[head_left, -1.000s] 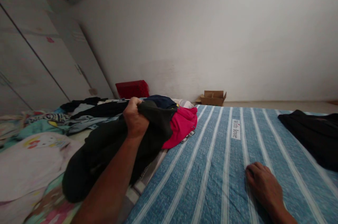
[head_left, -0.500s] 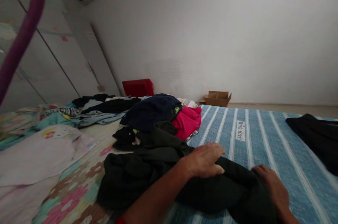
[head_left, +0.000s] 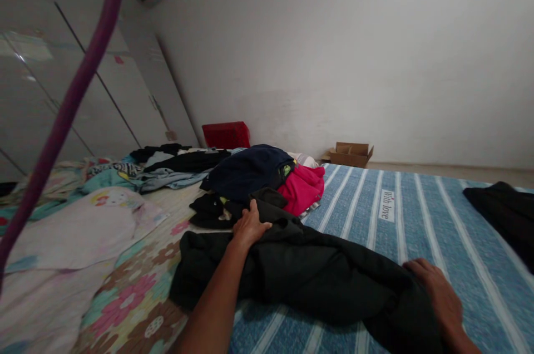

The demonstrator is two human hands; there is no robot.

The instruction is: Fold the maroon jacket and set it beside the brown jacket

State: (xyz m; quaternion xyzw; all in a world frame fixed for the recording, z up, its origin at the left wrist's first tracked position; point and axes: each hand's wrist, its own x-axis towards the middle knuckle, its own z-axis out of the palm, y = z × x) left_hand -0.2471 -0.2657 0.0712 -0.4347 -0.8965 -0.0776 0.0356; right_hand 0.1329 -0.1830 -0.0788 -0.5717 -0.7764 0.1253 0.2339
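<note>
A long black garment (head_left: 334,270), shaped like folded trousers, stretches across the near bed. My left hand (head_left: 249,227) rests on its far left part, with thumb and index finger spread apart; the other fingers are partly hidden. At the garment's right end, my right hand (head_left: 436,290) curls over the edge with the cloth under its fingers. Just beyond my left hand is a heap holding a navy garment (head_left: 246,171), a bright pink garment (head_left: 303,187) and a small black piece with a print (head_left: 208,210).
A blue striped sheet (head_left: 354,203) lies to the right, a floral sheet (head_left: 125,306) to the left. Pale pink clothing (head_left: 83,231) and more piled clothes (head_left: 187,162) cover the left side. Another black garment (head_left: 504,215) lies far right. A purple pole (head_left: 83,81) crosses the left foreground.
My left hand has moved left and away from me, from the middle of the black garment to its far left part. The right hand stays at the right end.
</note>
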